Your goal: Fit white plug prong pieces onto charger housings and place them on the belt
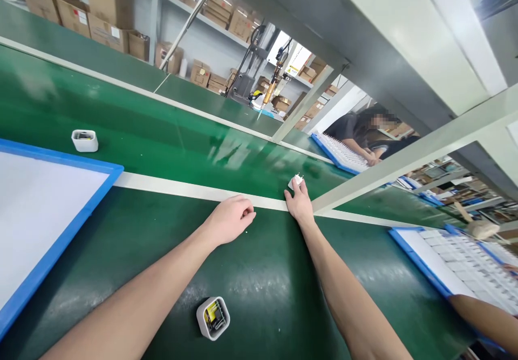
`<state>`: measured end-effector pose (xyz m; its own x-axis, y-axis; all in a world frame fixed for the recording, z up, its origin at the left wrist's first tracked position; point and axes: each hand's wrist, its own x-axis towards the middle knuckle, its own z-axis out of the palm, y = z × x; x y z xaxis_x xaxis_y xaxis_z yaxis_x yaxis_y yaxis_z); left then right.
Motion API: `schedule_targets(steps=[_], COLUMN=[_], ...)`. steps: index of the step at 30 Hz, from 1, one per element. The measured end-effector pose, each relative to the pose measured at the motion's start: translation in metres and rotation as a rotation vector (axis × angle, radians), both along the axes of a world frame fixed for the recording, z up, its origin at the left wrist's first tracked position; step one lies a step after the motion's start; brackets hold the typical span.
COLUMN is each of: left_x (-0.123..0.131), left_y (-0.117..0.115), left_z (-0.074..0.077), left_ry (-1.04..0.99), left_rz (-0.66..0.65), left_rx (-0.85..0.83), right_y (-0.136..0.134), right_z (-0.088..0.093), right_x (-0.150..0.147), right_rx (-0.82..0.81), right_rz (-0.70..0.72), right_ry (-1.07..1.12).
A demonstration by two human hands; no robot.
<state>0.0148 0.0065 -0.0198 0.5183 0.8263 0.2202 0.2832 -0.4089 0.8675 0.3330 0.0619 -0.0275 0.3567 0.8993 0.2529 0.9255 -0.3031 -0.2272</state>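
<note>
The long green bench [133, 128] has a smooth, slightly glossy surface that shows reflections and scuffs, and a flat white strip [182, 190] runs along it from left to right. On the left lies a large flat white board with a blue rim [106, 184]; on the right lies a blue-rimmed tray of small white parts in rows [421, 265].

The right hand [299, 202] reaches far across the white strip, and its fingertips pinch a small white plastic part [297, 181] that rests on the green surface just beyond the strip. A light fingertip pinch on the part's sides looks best here, since it is small, hard and smooth and could skid on the slick bench. The left hand [230, 218] lies loosely curled on the near edge of the strip, holding nothing that shows; kept flat there, it would steady the reach.

Near the person, between the forearms, stands a small rounded grey cup with yellow and dark pieces inside [213, 318]. A similar small white cup [84, 140] stands far left. Another person's forearm [485, 317] rests at the near right tray.
</note>
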Motion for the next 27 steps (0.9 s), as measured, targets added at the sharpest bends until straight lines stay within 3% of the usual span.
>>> schedule_targets(steps=[10, 18, 20, 23, 25, 27], left_x=[-0.001, 0.0, 0.001, 0.002, 0.002, 0.0], left_y=[0.0, 0.008, 0.012, 0.017, 0.02, 0.022], left_z=[-0.002, 0.006, 0.008, 0.008, 0.008, 0.009], left_ry=[-0.001, 0.056, 0.069, 0.068, 0.059, 0.025], left_rz=[-0.009, -0.002, -0.008, -0.021, -0.016, 0.009], left_rx=[0.024, 0.065, 0.067, 0.044, -0.006, -0.072], right_y=[0.019, 0.01, 0.015, 0.03, 0.041, 0.051], right_z=[-0.008, 0.021, 0.027, 0.037, 0.047, 0.057], right_x=[0.009, -0.033, -0.057, -0.121, -0.181, -0.244], right_rx=[0.031, 0.252, 0.329, 0.385, 0.33, 0.117], right_rz=[-0.16, -0.142, -0.033, 0.32, 0.623, 0.845], right_ry=[0.056, 0.056, 0.029, 0.031, 0.124, 0.239])
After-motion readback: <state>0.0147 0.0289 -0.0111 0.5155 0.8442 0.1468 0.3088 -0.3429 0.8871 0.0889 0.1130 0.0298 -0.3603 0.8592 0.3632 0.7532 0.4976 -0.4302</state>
